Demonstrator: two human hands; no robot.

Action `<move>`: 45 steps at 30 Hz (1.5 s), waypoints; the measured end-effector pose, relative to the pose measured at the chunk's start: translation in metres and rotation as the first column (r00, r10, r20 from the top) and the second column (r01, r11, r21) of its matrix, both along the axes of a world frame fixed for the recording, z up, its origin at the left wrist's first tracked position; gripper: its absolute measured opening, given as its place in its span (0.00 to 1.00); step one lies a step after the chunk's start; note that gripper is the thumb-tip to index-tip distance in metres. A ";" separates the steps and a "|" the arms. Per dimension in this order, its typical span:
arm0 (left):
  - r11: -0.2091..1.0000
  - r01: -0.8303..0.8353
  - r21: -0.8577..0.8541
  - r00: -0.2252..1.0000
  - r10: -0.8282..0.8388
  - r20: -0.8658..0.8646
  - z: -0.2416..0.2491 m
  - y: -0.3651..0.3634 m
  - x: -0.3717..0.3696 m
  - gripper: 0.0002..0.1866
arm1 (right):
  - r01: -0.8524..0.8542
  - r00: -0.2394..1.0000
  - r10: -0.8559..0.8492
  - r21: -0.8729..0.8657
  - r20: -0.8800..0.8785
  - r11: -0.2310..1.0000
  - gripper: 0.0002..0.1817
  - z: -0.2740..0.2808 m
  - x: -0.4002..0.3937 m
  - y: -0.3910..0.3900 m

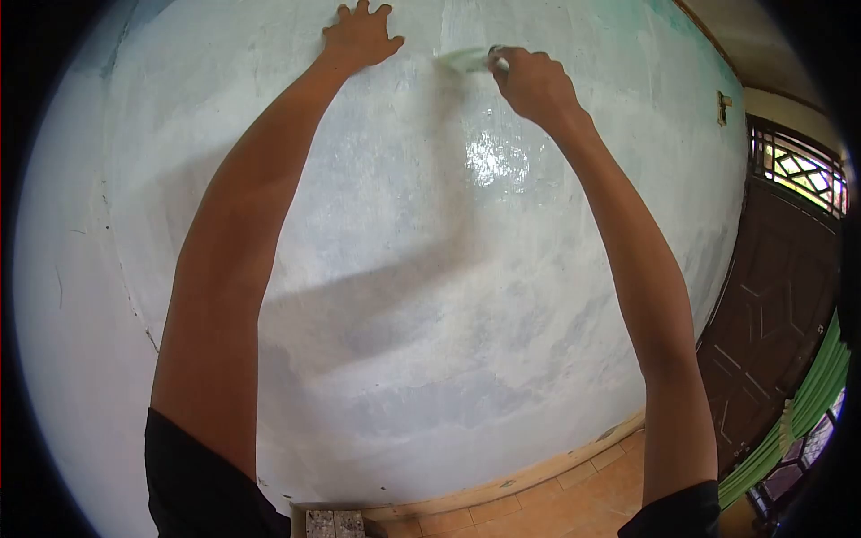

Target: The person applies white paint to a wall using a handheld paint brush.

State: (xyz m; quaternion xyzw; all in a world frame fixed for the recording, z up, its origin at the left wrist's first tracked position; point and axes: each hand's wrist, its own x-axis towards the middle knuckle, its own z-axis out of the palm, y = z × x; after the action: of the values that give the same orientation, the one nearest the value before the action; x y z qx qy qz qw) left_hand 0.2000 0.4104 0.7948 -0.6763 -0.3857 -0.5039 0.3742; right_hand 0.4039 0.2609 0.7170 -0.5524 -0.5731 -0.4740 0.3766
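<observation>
Head view: a patchy, pale wall (377,224) fills most of it, a panelled door (767,314) at the right.
Left hand (361,38): fingers spread against the wall, holding nothing.
Right hand (538,85): closed around my flat tool (466,61), blurred, perhaps a scraper.
Flat tool: high on the wall, between my 2 hands.
Stroke: mid-pass, I judge; another pass would call for an even angle and steady pressure.
</observation>
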 end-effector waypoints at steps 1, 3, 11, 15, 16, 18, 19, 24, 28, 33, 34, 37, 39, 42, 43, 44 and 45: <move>0.996 -0.084 0.031 0.996 0.084 0.007 0.000 0.009 0.003 0.38 | -0.010 1.000 0.011 0.029 -0.022 1.000 0.14 0.007 0.000 0.000; 0.986 -0.152 0.075 0.988 0.151 0.023 0.005 0.018 0.005 0.36 | 0.059 0.998 -0.059 0.059 0.004 0.997 0.15 0.008 0.004 0.012; 0.987 -0.152 0.046 0.988 0.150 0.038 0.003 0.012 0.008 0.35 | 0.057 0.998 -0.056 -0.074 0.009 0.996 0.13 -0.021 0.038 -0.002; 0.995 -0.095 -0.011 0.995 0.095 0.027 0.014 0.012 0.008 0.38 | 0.021 0.999 -0.022 0.037 0.035 0.999 0.18 0.057 0.046 -0.002; 0.996 -0.086 -0.035 0.996 0.086 0.008 0.021 0.014 0.006 0.39 | 0.017 0.998 -0.022 0.088 0.056 0.996 0.18 0.079 0.051 0.010; 0.994 -0.076 -0.076 0.997 0.075 -0.018 0.028 0.004 0.004 0.42 | 0.008 0.995 -0.027 0.191 0.098 0.982 0.17 0.116 0.061 0.038; 0.993 -0.073 -0.092 0.997 0.071 -0.029 0.024 -0.016 0.004 0.44 | 0.014 0.995 -0.031 0.180 0.090 0.984 0.17 0.124 0.063 0.049; 0.984 -0.117 -0.137 0.991 0.108 -0.073 0.027 -0.039 0.002 0.49 | -0.003 0.998 -0.009 0.199 0.058 0.980 0.19 0.070 0.038 0.063; 0.990 -0.094 -0.102 0.993 0.085 -0.087 0.023 -0.035 -0.002 0.48 | 0.039 0.998 -0.044 0.091 0.050 0.995 0.20 -0.004 0.037 0.045; 0.994 -0.076 -0.081 0.993 0.068 -0.099 0.025 -0.021 -0.001 0.47 | 0.012 1.000 -0.009 -0.107 0.027 0.994 0.18 -0.018 0.065 0.013; 0.993 -0.071 -0.091 0.993 0.062 -0.102 0.024 -0.019 -0.002 0.47 | -0.066 0.998 0.068 -0.177 0.009 0.982 0.17 -0.001 0.072 -0.001; 0.979 -0.018 -0.205 0.998 0.006 -0.058 0.018 -0.035 0.001 0.45 | 0.025 0.991 -0.037 0.093 0.129 0.995 0.15 0.046 0.079 -0.006; 0.986 -0.078 -0.149 0.996 0.072 -0.044 0.027 -0.019 0.002 0.44 | 0.087 0.991 -0.094 0.087 0.090 0.992 0.15 0.084 0.077 0.000; 0.971 -0.231 0.065 0.971 0.234 -0.049 0.045 0.061 0.002 0.42 | 0.118 0.986 -0.134 0.161 0.096 0.980 0.17 0.119 0.083 0.036; 0.976 -0.217 0.018 0.975 0.217 -0.043 0.038 0.042 0.003 0.41 | 0.121 0.984 -0.144 0.200 0.105 0.972 0.17 0.117 0.074 0.037; 0.979 -0.199 -0.029 0.979 0.198 -0.039 0.029 0.024 0.006 0.40 | 0.127 0.991 -0.129 0.090 0.018 0.988 0.19 0.104 0.067 0.043; 0.981 -0.180 -0.078 0.984 0.177 -0.035 0.022 0.012 0.009 0.39 | 0.111 0.993 -0.117 0.145 0.032 0.983 0.20 0.085 0.066 0.051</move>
State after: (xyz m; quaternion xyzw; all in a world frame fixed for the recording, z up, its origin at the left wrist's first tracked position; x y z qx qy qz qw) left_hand 0.2095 0.4226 0.8172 -0.6605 -0.4597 -0.4427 0.3955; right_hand 0.4700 0.3121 0.8023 -0.5462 -0.5126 -0.5456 0.3758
